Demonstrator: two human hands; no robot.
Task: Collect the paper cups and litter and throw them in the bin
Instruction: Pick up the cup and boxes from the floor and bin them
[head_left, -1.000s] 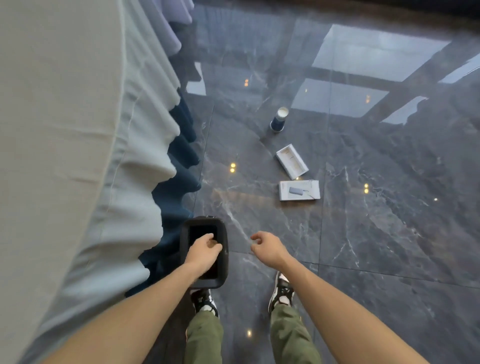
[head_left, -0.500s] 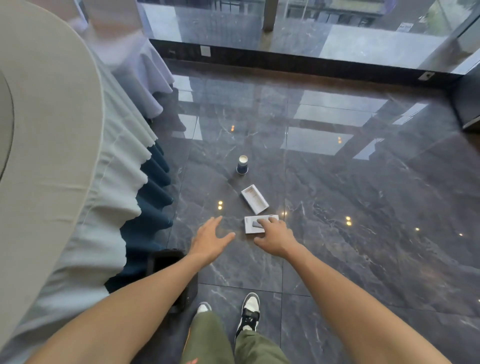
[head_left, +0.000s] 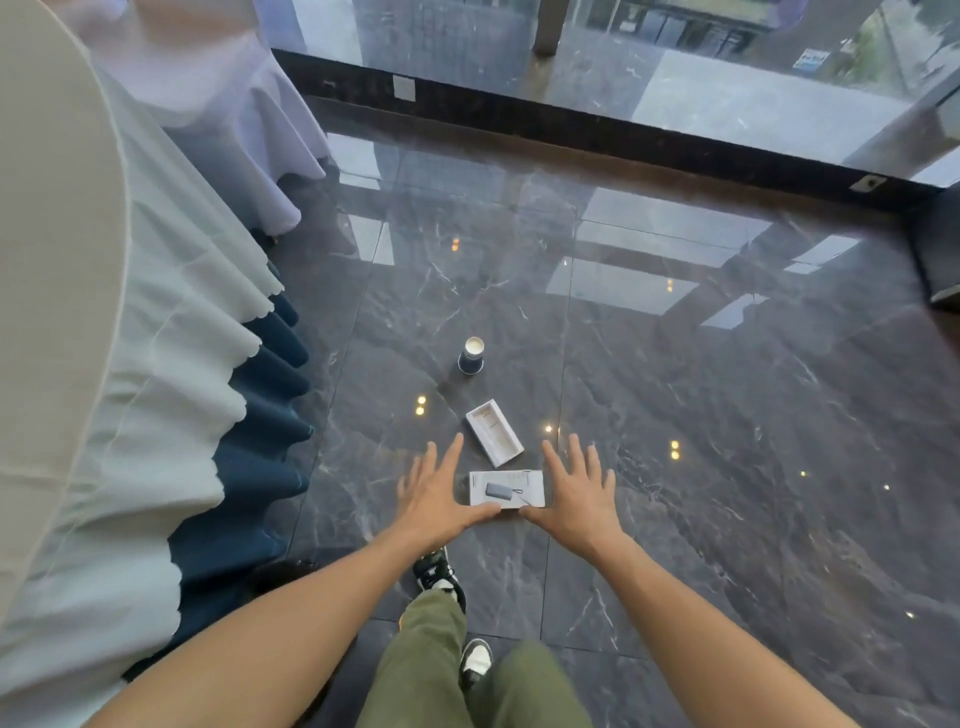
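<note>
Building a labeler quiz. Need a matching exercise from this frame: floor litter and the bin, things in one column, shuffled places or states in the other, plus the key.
Things
1. paper cup
2. open box tray
3. printed box lid
4. black bin

Places or states
A. flat on the floor between the left hand and right hand
B. mostly hidden by the left forearm, beside the blue table skirt
C. farthest litter, dark blue, upside down
D. empty, white, lying at an angle between the other two litter pieces

Pairs: 1-C, 2-D, 3-A, 4-B
</note>
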